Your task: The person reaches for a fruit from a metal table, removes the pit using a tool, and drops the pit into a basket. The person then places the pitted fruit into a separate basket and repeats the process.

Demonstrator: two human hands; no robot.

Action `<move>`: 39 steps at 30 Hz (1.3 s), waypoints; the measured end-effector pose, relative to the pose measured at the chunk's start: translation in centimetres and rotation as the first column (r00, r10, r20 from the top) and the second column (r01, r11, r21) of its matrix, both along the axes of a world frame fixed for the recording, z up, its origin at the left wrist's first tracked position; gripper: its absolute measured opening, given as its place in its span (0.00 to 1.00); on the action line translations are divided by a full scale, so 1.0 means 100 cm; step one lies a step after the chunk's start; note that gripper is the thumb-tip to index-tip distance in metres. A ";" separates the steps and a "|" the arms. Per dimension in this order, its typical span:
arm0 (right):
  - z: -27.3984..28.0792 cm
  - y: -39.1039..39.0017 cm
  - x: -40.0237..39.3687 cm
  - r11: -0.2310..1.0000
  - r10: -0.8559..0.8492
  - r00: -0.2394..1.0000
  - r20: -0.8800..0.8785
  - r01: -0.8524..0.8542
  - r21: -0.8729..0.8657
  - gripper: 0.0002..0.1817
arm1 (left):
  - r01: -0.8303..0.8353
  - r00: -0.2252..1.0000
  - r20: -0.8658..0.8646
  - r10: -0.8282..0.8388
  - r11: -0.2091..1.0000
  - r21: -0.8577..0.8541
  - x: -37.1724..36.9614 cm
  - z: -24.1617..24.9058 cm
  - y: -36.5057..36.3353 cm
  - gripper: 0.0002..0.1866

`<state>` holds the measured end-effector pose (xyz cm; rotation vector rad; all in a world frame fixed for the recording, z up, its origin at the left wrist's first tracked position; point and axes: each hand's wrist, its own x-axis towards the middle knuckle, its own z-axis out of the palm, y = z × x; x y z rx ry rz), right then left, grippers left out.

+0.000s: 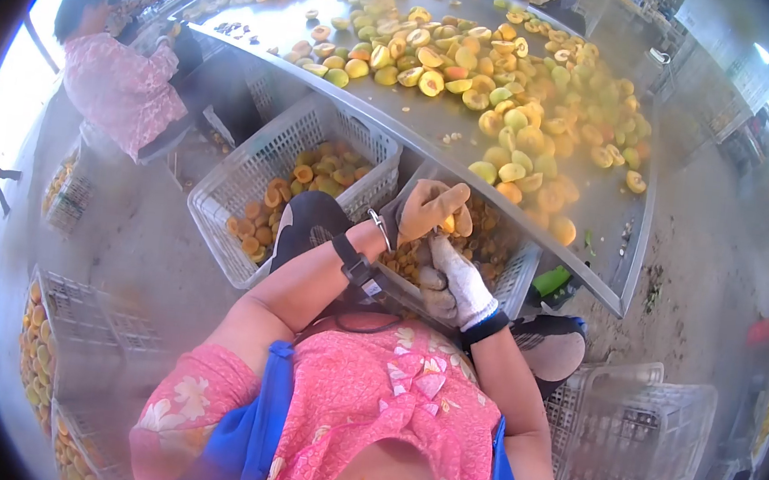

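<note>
Across the metal table [607,217], halved fruit [432,58]; crates [232,177] on grey floor [141,238].

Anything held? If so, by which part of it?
Left hand holds a yellow fruit piece, mostly hidden, so the gripped part can't be told. Right hand is close below; can't tell whether it holds anything.

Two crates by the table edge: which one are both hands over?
The picture-right crate: left hand and right hand are above it. The picture-left crate, holding larger fruit pieces, has neither above.
</note>
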<state>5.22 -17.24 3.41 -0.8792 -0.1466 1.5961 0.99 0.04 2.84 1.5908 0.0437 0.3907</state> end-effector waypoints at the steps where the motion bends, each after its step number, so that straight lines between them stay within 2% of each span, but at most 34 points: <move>1: -0.005 0.003 -0.001 0.999 0.031 0.995 -0.095 -0.029 0.024 0.18 | 0.039 0.999 -0.001 -0.039 0.994 -0.097 0.000 -0.001 -0.001 0.34; 3: -0.011 0.003 0.000 0.991 0.092 0.967 -0.239 -0.065 0.120 0.19 | 0.112 0.993 0.009 -0.115 0.952 -0.285 0.000 -0.002 -0.003 0.34; 5: -0.015 0.000 0.003 0.963 0.153 0.930 -0.333 -0.066 0.260 0.20 | 0.078 0.995 -0.007 -0.095 0.858 -0.508 -0.003 0.005 -0.014 0.33; 8: -0.025 0.000 0.006 0.957 0.141 0.928 -0.346 -0.038 0.287 0.20 | 0.037 0.999 0.006 -0.054 0.602 -0.797 0.006 0.003 -0.018 0.31; 9: -0.026 -0.001 0.005 0.945 0.176 0.915 -0.363 -0.053 0.324 0.20 | 0.028 0.999 0.012 -0.037 0.492 -0.870 0.009 -0.003 -0.016 0.31; 10: -0.024 -0.004 0.004 0.931 0.211 0.901 -0.379 -0.067 0.359 0.20 | 0.120 0.993 0.113 -0.041 0.426 -0.897 0.012 -0.011 -0.008 0.29; 11: -0.022 -0.006 0.003 0.915 0.246 0.886 -0.392 -0.079 0.396 0.19 | 0.015 0.994 0.064 0.085 0.481 -0.876 0.010 -0.008 0.002 0.28; 13: -0.024 -0.012 0.005 0.915 0.199 0.870 -0.450 -0.001 0.403 0.20 | -0.200 0.943 -0.008 0.333 0.549 -0.811 0.002 0.001 0.032 0.27; 14: -0.028 -0.014 0.009 0.916 0.172 0.857 -0.486 0.043 0.400 0.20 | -0.366 0.881 -0.023 0.473 0.647 -0.669 -0.007 0.002 0.055 0.22; 16: -0.041 -0.015 0.018 0.905 0.143 0.818 -0.557 0.119 0.407 0.22 | -0.675 0.706 0.041 0.707 0.688 -0.266 -0.018 0.012 0.090 0.13; 17: -0.043 -0.016 0.019 0.907 0.101 0.823 -0.559 0.155 0.392 0.22 | -0.793 0.602 0.122 0.789 0.609 -0.026 -0.021 0.021 0.101 0.09; 18: -0.044 -0.015 0.020 0.907 0.077 0.827 -0.558 0.175 0.383 0.22 | -0.839 0.536 0.334 0.775 0.445 0.314 -0.023 0.016 0.116 0.07; 19: -0.043 -0.008 0.020 0.905 0.077 0.832 -0.549 0.173 0.389 0.22 | -0.817 0.551 0.355 0.755 0.403 0.412 -0.014 0.007 0.119 0.09; 20: -0.045 -0.006 0.021 0.922 0.086 0.783 -0.616 0.171 0.347 0.23 | -0.791 0.565 0.379 0.733 0.352 0.500 -0.005 -0.001 0.121 0.12; 21: -0.046 -0.001 0.023 0.922 0.118 0.778 -0.617 0.146 0.359 0.24 | -0.692 0.640 0.337 0.691 0.328 0.643 0.000 0.020 0.100 0.17; 22: -0.043 -0.001 0.022 0.936 0.077 0.794 -0.603 0.151 0.318 0.25 | -0.596 0.711 0.131 0.691 0.492 0.635 0.008 0.046 0.067 0.17; 23: -0.047 0.002 0.026 0.935 0.141 0.738 -0.660 0.119 0.333 0.24 | -0.426 0.820 -0.025 0.573 0.639 0.641 0.023 0.054 0.058 0.19; 24: -0.041 0.000 0.024 0.951 0.052 0.798 -0.600 0.144 0.274 0.24 | -0.400 0.827 0.067 0.558 0.500 0.768 0.047 0.040 0.051 0.22; 25: -0.040 0.001 0.024 0.936 0.062 0.857 -0.511 0.128 0.328 0.24 | -0.345 0.859 0.056 0.510 0.493 0.799 0.067 0.023 0.048 0.25; 26: -0.038 -0.001 0.024 0.939 0.042 0.861 -0.506 0.140 0.316 0.23 | -0.118 0.862 -0.165 0.479 0.506 0.854 0.084 0.033 0.044 0.28; 27: -0.037 -0.003 0.024 0.941 0.014 0.866 -0.500 0.158 0.300 0.23 | 0.118 0.811 -0.384 0.442 0.519 0.847 0.097 0.048 0.037 0.31; 29: -0.037 -0.007 0.025 0.934 0.003 0.893 -0.449 0.157 0.320 0.23 | 0.343 0.684 -0.610 0.401 0.562 0.753 0.115 0.066 0.032 0.37; 31: -0.036 -0.008 0.027 0.931 -0.005 0.912 -0.410 0.154 0.330 0.23 | 0.350 0.705 -0.577 0.412 0.505 0.789 0.126 0.058 0.031 0.42; 34: -0.032 -0.007 0.024 0.941 -0.017 0.923 -0.383 0.144 0.307 0.23 | 0.416 0.657 -0.665 0.355 0.565 0.712 0.129 0.061 0.038 0.39; 37: -0.036 -0.003 0.023 0.949 -0.040 0.939 -0.341 0.142 0.281 0.23 | 0.302 0.680 -0.616 0.398 0.613 0.730 0.115 0.063 0.036 0.34; 39: -0.035 -0.001 0.020 0.962 -0.108 0.956 -0.272 0.170 0.214 0.22 | 0.009 0.855 -0.363 0.371 0.688 0.726 0.107 0.040 0.050 0.32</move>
